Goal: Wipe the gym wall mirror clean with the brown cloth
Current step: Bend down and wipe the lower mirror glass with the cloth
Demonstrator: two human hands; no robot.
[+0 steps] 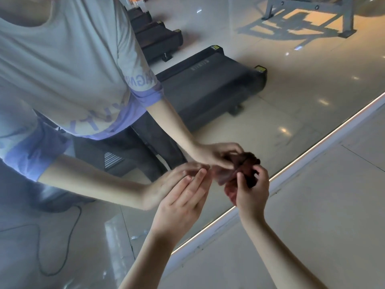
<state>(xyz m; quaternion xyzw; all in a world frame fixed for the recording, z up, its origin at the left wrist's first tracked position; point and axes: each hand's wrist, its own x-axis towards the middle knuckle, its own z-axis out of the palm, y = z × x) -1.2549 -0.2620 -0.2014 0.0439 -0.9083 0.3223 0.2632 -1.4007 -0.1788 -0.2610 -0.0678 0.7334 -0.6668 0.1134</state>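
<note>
The right hand (pixel 253 192) reaches forward with its fingers curled around the bunched brown cloth (pixel 250 181), pressing it against the lower part of the mirror (pixel 270 113). Just beside it, the left hand (pixel 181 199) is held wide, fingers straight, fingertips at the glass. Both forearms stretch up from the lower edge of the view. A lit strip (pixel 312 151) runs along the mirror's bottom edge above the pale tiled floor (pixel 312 215). The glass reflects the person in a grey shirt and a row of dark treadmills (pixel 208 80).
</note>
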